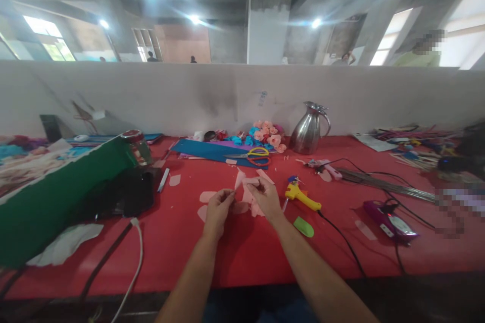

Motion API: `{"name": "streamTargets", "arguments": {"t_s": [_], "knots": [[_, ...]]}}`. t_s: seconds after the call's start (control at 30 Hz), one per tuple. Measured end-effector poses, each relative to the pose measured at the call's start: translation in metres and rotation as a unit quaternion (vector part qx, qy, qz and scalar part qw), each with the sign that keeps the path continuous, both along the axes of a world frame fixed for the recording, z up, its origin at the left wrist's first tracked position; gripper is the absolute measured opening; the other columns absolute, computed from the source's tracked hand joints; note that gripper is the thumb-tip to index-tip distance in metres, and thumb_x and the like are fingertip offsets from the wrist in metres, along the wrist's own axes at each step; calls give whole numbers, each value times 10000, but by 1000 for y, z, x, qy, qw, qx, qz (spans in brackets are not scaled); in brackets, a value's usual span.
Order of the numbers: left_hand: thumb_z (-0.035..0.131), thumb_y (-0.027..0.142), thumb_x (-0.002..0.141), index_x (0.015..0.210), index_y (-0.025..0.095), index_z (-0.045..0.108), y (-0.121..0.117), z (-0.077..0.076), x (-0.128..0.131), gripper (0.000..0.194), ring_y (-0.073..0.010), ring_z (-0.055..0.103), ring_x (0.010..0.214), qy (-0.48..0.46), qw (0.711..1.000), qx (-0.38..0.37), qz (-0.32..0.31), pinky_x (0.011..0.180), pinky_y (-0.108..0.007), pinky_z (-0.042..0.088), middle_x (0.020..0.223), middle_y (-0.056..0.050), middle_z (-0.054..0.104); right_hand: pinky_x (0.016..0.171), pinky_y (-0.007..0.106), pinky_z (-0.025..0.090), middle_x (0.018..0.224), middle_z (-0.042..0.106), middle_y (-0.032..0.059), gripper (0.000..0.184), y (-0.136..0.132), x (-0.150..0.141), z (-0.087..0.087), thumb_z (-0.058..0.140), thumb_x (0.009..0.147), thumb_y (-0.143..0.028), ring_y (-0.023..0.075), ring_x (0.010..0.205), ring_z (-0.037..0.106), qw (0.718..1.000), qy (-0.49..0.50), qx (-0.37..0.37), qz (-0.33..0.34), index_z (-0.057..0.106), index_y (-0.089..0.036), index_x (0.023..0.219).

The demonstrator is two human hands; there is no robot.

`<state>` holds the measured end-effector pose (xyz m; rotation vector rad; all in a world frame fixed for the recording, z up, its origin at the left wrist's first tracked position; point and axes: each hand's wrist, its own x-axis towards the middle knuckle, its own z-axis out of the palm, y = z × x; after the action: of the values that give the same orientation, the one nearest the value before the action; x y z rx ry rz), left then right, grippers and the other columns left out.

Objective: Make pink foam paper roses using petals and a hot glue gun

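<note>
My left hand [219,208] is closed in a pinch, and a narrow pink crepe-paper petal [239,178] rises from its fingertips. Just to the right, my right hand [267,199] pinches another pink paper piece [248,181] between thumb and fingers. The fingertips of both hands are close together but apart. Loose pink petals [207,196] lie on the red table under and around my hands, partly hidden by them. Right of my right hand rests a yellow glue gun [302,197], with a green rounded piece [303,227] below it.
Scissors [258,155] lie on blue paper [212,150] ahead, before pink and blue paper flowers [267,133]. A steel jug [307,128] stands behind. A green-sided box [76,186] occupies the left. Wires [386,184] and a purple power strip [390,222] with cords lie right.
</note>
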<state>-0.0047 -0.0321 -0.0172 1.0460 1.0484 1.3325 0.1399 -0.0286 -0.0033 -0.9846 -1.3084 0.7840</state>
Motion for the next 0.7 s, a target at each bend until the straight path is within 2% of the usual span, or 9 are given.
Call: {"name": "streamTargets", "arguments": {"t_s": [0.13,0.2,0.37,0.57,0.7], "knots": [[693,362,615,716,148,615,1,0,-1,249,-60,407,451,25,999,4,29,439,-177,277,526,46,518,628,259,423,722,611,17,109,-2,2,-1,528,764,-268,157,678,550,993,-105,21,-40,599,-186,758],[684,354,618,720,150,615,0,2,0,238,-59,391,443,31,999,5,33,435,-179,270,514,51,504,622,255,422,723,620,14,114,-3,2,-1,514,773,-266,157,676,559,991,-126,25,-34,600,-192,770],[680,351,608,690,150,621,-3,7,2,225,-64,373,425,51,998,11,31,425,-190,260,478,53,480,629,252,428,779,650,26,130,-5,1,-1,511,768,-246,163,715,582,990,-141,31,0,621,-188,806],[680,330,620,691,148,635,-2,4,2,201,-68,377,436,37,999,14,1,434,-195,268,489,47,485,580,239,400,685,594,-1,86,-4,0,-1,535,738,-227,143,626,533,988,-153,24,-14,609,-185,746],[681,325,628,665,150,636,-4,5,2,185,-66,373,436,19,1000,13,-20,439,-200,265,495,42,487,597,243,396,711,594,2,95,-6,0,2,528,743,-230,144,637,521,987,-154,35,-32,615,-195,756]]}}
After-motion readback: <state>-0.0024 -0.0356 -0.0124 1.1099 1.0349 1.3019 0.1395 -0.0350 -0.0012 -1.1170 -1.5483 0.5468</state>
